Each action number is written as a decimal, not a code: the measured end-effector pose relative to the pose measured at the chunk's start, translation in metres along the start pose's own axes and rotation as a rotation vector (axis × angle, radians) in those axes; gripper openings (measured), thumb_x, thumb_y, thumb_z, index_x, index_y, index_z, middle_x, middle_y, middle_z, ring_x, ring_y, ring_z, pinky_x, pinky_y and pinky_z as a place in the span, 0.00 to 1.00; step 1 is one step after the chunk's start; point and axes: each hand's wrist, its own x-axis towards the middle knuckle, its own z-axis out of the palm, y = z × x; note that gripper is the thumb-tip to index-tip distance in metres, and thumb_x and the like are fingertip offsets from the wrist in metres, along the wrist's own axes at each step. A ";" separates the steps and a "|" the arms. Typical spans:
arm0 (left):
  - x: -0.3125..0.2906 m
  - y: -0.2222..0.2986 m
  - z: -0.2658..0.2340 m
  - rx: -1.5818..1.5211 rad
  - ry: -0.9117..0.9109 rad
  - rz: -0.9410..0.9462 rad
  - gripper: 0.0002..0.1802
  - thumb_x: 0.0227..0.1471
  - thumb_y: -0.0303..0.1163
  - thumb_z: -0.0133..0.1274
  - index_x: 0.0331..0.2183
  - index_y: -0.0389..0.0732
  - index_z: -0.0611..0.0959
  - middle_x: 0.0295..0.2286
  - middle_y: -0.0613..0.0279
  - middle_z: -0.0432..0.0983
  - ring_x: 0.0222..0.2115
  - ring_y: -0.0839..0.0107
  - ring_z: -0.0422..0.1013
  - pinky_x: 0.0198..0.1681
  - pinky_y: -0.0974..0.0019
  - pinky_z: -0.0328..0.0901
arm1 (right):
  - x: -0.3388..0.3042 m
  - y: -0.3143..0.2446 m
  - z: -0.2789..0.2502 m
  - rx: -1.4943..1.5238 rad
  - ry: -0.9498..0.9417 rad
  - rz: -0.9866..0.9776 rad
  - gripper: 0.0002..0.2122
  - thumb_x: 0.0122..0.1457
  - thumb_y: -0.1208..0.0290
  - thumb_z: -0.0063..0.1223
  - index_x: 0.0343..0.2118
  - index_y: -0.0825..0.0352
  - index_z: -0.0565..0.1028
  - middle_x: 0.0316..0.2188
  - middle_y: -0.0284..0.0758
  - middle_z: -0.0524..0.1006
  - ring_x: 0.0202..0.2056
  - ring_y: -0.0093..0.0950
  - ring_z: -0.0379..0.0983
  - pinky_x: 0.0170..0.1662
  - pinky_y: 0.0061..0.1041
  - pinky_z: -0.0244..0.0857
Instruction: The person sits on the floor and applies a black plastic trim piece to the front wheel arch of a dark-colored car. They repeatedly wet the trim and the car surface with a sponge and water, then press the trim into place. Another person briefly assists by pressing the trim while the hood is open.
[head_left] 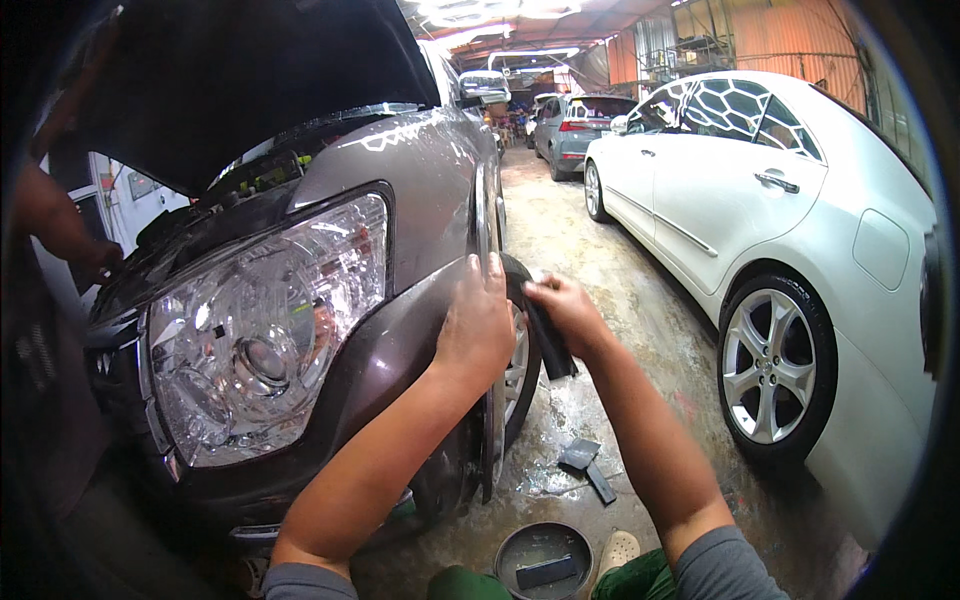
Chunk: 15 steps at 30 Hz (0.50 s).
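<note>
My left hand (474, 325) lies with its fingers stretched out against the edge of the grey car's front wheel arch (415, 312). In my right hand (568, 312) is a black curled sheet (548, 335), pinched near its upper end and hanging down beside the front tyre (518, 400). Its exact kind is not clear. The car's large headlight (270, 330) is left of my hands, with wet-looking paintwork around it. Below, a dark round basin (508, 545) holds a black rectangular block (546, 571).
Two dark flat pieces (590, 465) lie on the wet concrete floor (570, 240). A white car (690, 190) stands close on the right. The grey car's raised bonnet (270, 70) hangs overhead at left, where another person's arm (62, 220) shows. Farther back is a grey-blue car (580, 125).
</note>
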 end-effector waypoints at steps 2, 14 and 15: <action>0.000 0.008 -0.004 -0.276 -0.091 -0.089 0.39 0.61 0.30 0.48 0.64 0.21 0.51 0.59 0.25 0.58 0.62 0.36 0.57 0.66 0.51 0.54 | 0.021 -0.015 0.008 0.046 0.038 -0.036 0.13 0.61 0.66 0.60 0.42 0.72 0.75 0.29 0.35 0.78 0.28 0.23 0.74 0.31 0.25 0.69; -0.010 0.009 -0.006 -0.291 -0.351 -0.376 0.45 0.57 0.25 0.47 0.66 0.23 0.42 0.61 0.23 0.52 0.52 0.30 0.67 0.59 0.47 0.63 | 0.092 -0.015 0.047 -0.076 0.100 -0.101 0.11 0.60 0.66 0.60 0.37 0.70 0.78 0.27 0.34 0.78 0.27 0.22 0.72 0.32 0.26 0.67; -0.010 0.005 -0.002 -0.264 -0.342 -0.347 0.45 0.57 0.24 0.47 0.66 0.23 0.42 0.62 0.24 0.52 0.53 0.30 0.67 0.59 0.48 0.63 | 0.096 -0.013 0.048 -0.107 0.105 -0.128 0.12 0.60 0.66 0.60 0.38 0.71 0.77 0.27 0.35 0.78 0.27 0.22 0.73 0.32 0.26 0.68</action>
